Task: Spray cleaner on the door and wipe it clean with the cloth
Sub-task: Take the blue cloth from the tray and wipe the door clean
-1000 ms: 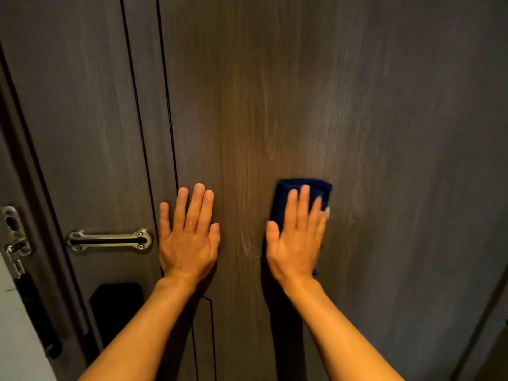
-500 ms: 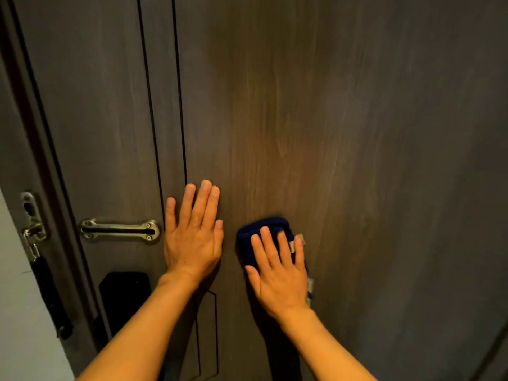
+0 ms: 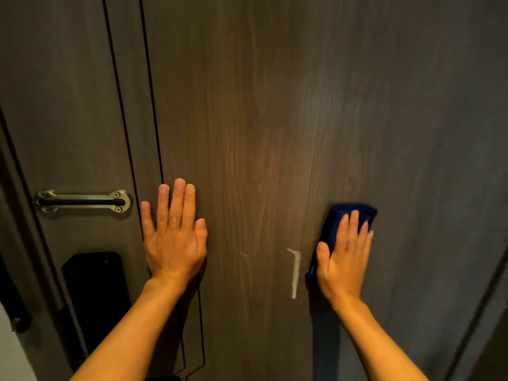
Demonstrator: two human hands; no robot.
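A dark brown wood-grain door (image 3: 275, 105) fills the view. My right hand (image 3: 343, 254) lies flat on a folded dark blue cloth (image 3: 349, 213) and presses it against the door at the right of centre. The cloth shows above and to the left of my fingers. A pale wet streak (image 3: 295, 270) runs down the door just left of the cloth. My left hand (image 3: 174, 235) rests flat on the door with fingers straight, left of centre, holding nothing. No spray bottle is in view.
A metal door guard bar (image 3: 82, 201) is screwed to the door at the left. Below it sits a black lock panel (image 3: 96, 292). Thin black grooves (image 3: 121, 105) run down the door. The door frame (image 3: 16, 215) stands at the far left.
My right hand has slid the cloth from near my left hand to the right and slightly up, leaving a pale streak. My left hand stays flat on the door.
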